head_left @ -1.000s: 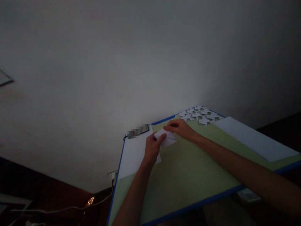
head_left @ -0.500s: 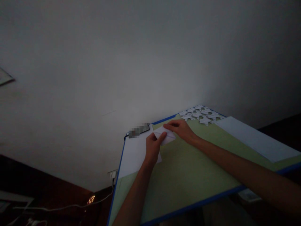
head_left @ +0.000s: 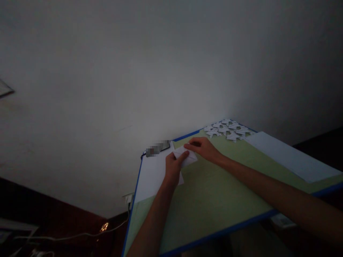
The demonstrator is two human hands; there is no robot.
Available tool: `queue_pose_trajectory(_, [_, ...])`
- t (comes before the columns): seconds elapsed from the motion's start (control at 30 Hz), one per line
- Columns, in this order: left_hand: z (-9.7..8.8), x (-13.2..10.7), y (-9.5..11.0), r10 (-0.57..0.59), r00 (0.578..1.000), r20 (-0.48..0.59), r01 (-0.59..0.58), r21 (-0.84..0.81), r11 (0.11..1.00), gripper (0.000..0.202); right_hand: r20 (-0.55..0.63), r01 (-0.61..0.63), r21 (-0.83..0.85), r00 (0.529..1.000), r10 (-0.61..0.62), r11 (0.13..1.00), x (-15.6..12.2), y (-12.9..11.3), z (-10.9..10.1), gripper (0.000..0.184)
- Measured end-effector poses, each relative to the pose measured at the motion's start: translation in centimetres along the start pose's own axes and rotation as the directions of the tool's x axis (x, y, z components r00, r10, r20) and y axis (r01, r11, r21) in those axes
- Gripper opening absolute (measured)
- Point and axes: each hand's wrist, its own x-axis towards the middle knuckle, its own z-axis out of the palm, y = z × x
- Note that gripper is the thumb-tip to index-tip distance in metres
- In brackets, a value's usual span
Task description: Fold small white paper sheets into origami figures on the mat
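Note:
A small folded piece of white paper is held up over the green tabletop. My left hand grips its left side, thumb lying across the front and fingers behind. At the paper's top edge, my right hand pinches it between thumb and fingertips; the exact finger contact is hard to see in the dim light. Beneath and behind my left hand, a white sheet lies flat on the table, partly covered by that hand and forearm.
Several folded white paper shapes sit in a cluster at the far corner. White paper lies along the right side. A dark-edged device, partly blurred out, rests at the back left against the wall. A white cable runs from a wall plug.
Both hands and the folded paper have shifted slightly to the left. My right fingertips have slid a little along the paper's top edge. Both hands keep their hold.

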Motion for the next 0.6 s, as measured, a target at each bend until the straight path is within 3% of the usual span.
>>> queue_pose_trajectory(0.3, [-0.13, 0.10, -0.21, 0.017, 1.000, -0.011, -0.017, -0.016, 1.000, 0.045, 0.089, -0.021, 0.001, 0.996, 0.021, 1.000, 0.09, 0.61, -0.14, 0.033])
queue_pose_trajectory(0.6, [-0.23, 0.04, -0.20, 0.046, 0.997, -0.056, -0.046, -0.001, 0.999, 0.044, 0.143, 0.056, -0.023, 0.988, -0.052, 0.998, 0.02, 0.62, -0.20, 0.029])
